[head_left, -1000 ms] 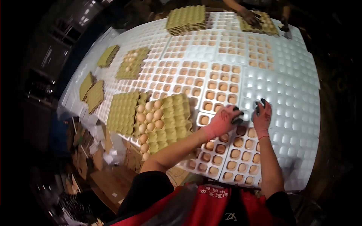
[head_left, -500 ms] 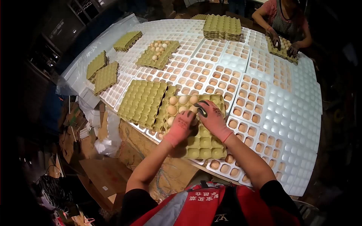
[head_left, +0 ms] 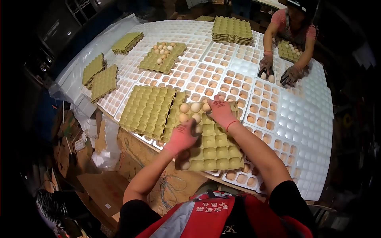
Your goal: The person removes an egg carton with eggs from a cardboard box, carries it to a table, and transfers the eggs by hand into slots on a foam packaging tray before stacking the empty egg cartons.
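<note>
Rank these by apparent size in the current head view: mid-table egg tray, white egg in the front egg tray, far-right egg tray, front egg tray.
Largest to smallest:
1. Front egg tray
2. Mid-table egg tray
3. Far-right egg tray, partly hidden
4. White egg

Co-worker (head_left: 295, 29) at far right corner of bench (head_left: 147, 143), dark cap (head_left: 297, 4), pink top, checked apron, both gloved hands down on the bench top. Clear plastic sheet (head_left: 115, 31) along the left edge, loose end sagging over the side. Floor, lower left: brown cardboard (head_left: 101, 190) lying askew, small white label (head_left: 107, 206) on it. Crumpled clear plastic (head_left: 106, 158) just beyond it, small white grid piece (head_left: 80, 143) near that. Thin cords (head_left: 170, 186) tangled on a tan surface below the near edge. Striped black-and-white cloth (head_left: 48, 206) further left. Barred frame (head_left: 81, 8) top left, rest of background too dark to tell
</note>
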A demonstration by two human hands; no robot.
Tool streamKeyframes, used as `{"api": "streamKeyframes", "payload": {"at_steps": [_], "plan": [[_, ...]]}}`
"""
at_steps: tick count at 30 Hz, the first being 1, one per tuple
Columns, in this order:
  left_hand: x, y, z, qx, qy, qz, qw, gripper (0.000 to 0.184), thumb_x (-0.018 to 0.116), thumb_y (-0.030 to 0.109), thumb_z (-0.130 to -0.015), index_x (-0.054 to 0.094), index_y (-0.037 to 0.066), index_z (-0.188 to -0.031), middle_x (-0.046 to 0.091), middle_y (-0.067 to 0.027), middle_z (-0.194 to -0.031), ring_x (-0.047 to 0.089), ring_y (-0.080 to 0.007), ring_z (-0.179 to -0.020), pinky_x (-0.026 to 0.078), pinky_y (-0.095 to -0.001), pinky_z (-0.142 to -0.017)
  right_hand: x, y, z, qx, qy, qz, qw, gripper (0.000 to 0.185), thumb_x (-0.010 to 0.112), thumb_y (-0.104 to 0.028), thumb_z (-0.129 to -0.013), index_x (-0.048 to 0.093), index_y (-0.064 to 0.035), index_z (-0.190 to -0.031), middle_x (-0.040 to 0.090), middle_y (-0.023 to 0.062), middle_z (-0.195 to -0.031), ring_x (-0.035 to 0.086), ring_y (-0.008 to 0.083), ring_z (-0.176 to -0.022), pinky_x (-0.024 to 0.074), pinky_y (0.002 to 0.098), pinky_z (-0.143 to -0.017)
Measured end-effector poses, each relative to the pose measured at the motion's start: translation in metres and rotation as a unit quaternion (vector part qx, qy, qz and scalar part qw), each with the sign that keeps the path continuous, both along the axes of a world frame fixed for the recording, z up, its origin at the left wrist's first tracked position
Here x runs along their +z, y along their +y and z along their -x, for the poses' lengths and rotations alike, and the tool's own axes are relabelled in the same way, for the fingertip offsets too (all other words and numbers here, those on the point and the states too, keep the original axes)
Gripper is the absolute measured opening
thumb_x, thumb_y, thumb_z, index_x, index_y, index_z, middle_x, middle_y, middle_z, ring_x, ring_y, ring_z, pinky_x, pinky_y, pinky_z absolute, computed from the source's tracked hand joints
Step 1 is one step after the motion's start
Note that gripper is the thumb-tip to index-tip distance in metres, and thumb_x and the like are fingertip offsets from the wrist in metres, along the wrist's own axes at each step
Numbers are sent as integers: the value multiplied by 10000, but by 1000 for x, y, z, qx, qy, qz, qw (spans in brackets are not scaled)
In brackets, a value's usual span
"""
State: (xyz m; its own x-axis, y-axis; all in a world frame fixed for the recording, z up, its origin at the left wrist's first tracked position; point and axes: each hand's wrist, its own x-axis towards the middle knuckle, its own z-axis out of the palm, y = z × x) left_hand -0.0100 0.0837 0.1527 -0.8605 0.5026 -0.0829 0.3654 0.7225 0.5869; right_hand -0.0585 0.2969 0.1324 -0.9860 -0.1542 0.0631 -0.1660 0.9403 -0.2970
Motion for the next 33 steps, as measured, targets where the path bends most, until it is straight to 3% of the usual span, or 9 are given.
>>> {"api": "streamKeyframes", "payload": {"at_steps": [4,6,8,10,13,16,19,22,33], "plan": [[36,-28,15,140,-372,-358,845,530,679,169,-889,536,122,-1397,595,-64,-1179,591,-151,-936,498,-272,-809,20,8,-10,-68,74,130,986,410,691,-320,-827,663,-69,-1150,678,136,-997,677,233,-898,536,374,-745],[16,-18,28,-35,48,-133,989,487,684,143,-846,600,139,-1326,544,-165,-1307,573,-277,-1081,504,-339,-877,4,33,-17,-122,-128,567,805,406,744,-304,-838,684,-29,-1131,700,68,-843,658,136,-755,522,297,-663],[2,7,35,-63,241,193,949,367,656,116,-804,657,116,-1171,479,-240,-1379,500,-417,-1165,471,-456,-958,11,42,-50,-113,-150,592,784,385,778,-193,-834,673,-4,-1152,682,34,-825,629,72,-722,503,236,-624],[-28,16,60,-69,213,157,962,252,543,34,-827,682,70,-1035,506,-199,-1346,509,-402,-1143,485,-450,-913,15,57,-85,-100,-141,644,745,411,758,-157,-844,645,-24,-1217,682,34,-892,627,74,-716,511,243,-631],[33,18,48,-123,234,182,947,320,743,152,-714,699,83,-1023,487,-180,-1375,531,-391,-1107,482,-440,-956,0,127,-118,-178,-30,645,743,449,745,-116,-839,621,-40,-1263,680,40,-938,631,72,-759,517,237,-648],[25,10,62,20,-120,-163,979,368,726,314,-861,685,40,-1104,650,-66,-1122,639,-206,-939,524,-363,-796,-55,239,-126,-400,128,375,827,534,727,-255,-768,621,-48,-1248,684,174,-1086,670,318,-963,542,389,-852],[33,62,48,20,-481,-322,815,676,350,646,-981,609,69,-1223,664,-35,-1040,619,-155,-804,430,-246,-573,-73,309,-119,-467,83,160,866,390,700,-272,-813,658,-80,-1150,648,179,-1135,642,329,-1055,514,424,-905],[28,131,19,7,-536,-336,775,504,455,447,-1017,599,22,-1247,660,-52,-1051,582,-136,-838,453,-233,-721,-76,346,-95,-414,42,172,893,432,656,-369,-887,623,-91,-1217,620,192,-1162,619,356,-1082,504,442,-917],[-24,402,32,-117,-242,-188,945,507,746,358,-872,650,-26,-1189,670,-65,-1048,606,-126,-926,493,-298,-801,-79,374,-178,-383,141,157,900,367,626,-217,-891,582,-98,-1235,515,158,-1260,501,362,-1183,434,474,-994]]}}
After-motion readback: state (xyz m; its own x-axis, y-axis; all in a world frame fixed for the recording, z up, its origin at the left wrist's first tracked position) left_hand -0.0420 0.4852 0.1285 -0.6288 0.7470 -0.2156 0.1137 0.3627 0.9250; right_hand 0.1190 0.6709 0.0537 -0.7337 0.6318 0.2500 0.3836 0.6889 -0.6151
